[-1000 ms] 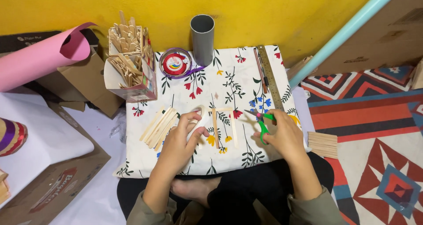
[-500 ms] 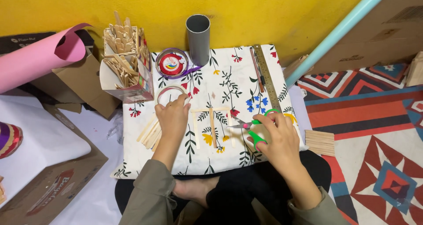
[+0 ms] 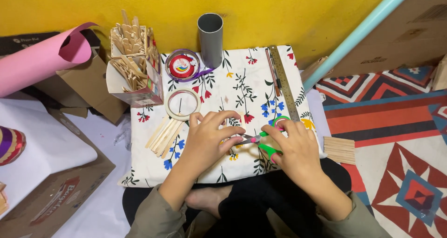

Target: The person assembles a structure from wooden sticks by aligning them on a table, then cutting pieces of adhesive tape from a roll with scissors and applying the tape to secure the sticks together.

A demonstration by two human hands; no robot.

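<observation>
Right hand [image 3: 293,147] is clenched through the green handles of the scissors [image 3: 263,142], blades pointing toward the left hand [image 3: 207,140]. That left hand is curled down on the flowered cloth [image 3: 242,86], fingertips meeting the blade tips; it looks to be steadying something small there, but what it pinches I cannot tell, the fingers cover it. The grip makes sense: one hand works the blades, the other feeds and braces right at the cutting point.

Taking the scissors as our landmark: just beyond them to the left lies a ring of tape [image 3: 182,104], and beside that a fan of flat wooden sticks [image 3: 163,133], laid within easy reach. Farther back stands a cardboard box [image 3: 135,77] crammed with more sticks, upright and jumbled. Behind the tape sits a round red-labelled spool [image 3: 182,65], then a grey tube [image 3: 210,37], open end up, nothing visible inside. A long ruler [image 3: 285,82] runs away past the right hand, and a small stack of sticks [image 3: 340,149] rests off the cloth's right edge.
</observation>
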